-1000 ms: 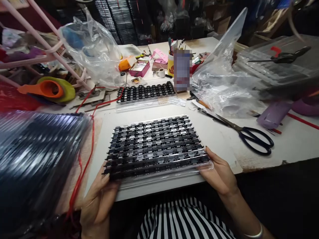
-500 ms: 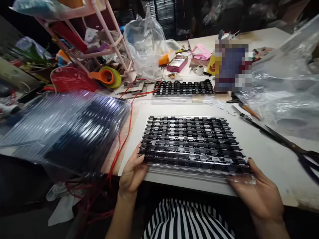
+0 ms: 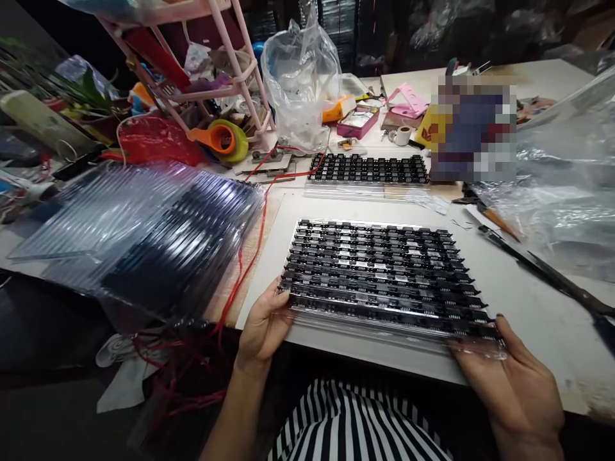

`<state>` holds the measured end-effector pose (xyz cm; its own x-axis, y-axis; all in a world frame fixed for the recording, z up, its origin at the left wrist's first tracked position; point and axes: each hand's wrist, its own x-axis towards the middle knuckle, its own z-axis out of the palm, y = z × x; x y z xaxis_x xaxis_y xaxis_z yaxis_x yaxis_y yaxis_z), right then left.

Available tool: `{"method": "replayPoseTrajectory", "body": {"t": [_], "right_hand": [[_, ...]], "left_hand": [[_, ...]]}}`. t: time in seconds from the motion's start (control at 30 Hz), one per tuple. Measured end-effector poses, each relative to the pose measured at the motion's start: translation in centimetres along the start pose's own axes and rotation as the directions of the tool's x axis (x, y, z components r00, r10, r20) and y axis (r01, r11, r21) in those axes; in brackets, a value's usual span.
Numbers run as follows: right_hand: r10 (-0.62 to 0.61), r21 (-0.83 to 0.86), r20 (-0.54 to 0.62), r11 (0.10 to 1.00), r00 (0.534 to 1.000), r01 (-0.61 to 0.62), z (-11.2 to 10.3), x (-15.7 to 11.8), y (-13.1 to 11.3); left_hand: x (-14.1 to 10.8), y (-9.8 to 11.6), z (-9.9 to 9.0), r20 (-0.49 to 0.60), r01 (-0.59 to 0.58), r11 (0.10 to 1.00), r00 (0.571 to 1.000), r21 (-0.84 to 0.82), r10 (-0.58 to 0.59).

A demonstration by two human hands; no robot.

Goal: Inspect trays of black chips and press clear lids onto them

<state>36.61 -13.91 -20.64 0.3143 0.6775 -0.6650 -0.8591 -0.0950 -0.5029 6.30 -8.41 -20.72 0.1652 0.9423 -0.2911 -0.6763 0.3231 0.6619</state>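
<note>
A clear plastic tray (image 3: 379,275) with rows of small black parts lies over the white board, its near edge past the table's front edge. My left hand (image 3: 266,320) grips its near left corner, thumb on top. At the near right corner my right hand (image 3: 514,378) holds the tray, with its fingers partly hidden beneath. Farther back sits a second tray of black parts (image 3: 368,169). To the left is a stack of plastic-wrapped trays (image 3: 144,237).
Long dark scissors (image 3: 552,275) lie at the right, near clear plastic sheeting (image 3: 567,186). A red cord (image 3: 250,269) runs between the wrapped stack and the board. At the back stand a pink rack (image 3: 245,83), a clear bag (image 3: 300,83) and a tape roll (image 3: 402,135).
The whole view has shifted, so the table, trays and hands appear farther right. Both hands still hold the near tray.
</note>
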Motion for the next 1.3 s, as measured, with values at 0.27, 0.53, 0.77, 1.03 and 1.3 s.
{"method": "replayPoseTrajectory", "body": {"t": [0.27, 0.53, 0.77, 1.03, 1.3], "right_hand": [[0.013, -0.061, 0.17, 0.998, 0.985, -0.003, -0.6, 0.1, 0.1], [0.058, 0.026, 0.199, 0.998, 0.978, -0.065, -0.2, 0.1, 0.1], [0.098, 0.099, 0.279, 0.987, 0.955, -0.13, 0.1, 0.1, 0.0], [0.105, 0.102, 0.429, 0.981, 0.897, -0.164, 0.3, 0.5, 0.0], [0.058, 0.15, 0.439, 0.979, 0.897, -0.137, 0.0, 0.5, 0.1]], "left_hand": [[-0.2, 0.1, -0.2, 0.006, 0.043, 0.999, 0.999, 0.033, -0.043], [-0.1, 0.3, 0.0, -0.032, 0.051, 0.998, 0.998, 0.029, -0.05], [-0.1, 0.5, 0.4, -0.084, 0.074, 0.997, 0.994, 0.036, -0.071], [0.4, 0.9, -0.1, -0.188, 0.1, 0.994, 0.978, 0.036, -0.092], [0.7, 1.2, 0.5, -0.211, 0.138, 0.982, 0.971, 0.127, -0.11]]}}
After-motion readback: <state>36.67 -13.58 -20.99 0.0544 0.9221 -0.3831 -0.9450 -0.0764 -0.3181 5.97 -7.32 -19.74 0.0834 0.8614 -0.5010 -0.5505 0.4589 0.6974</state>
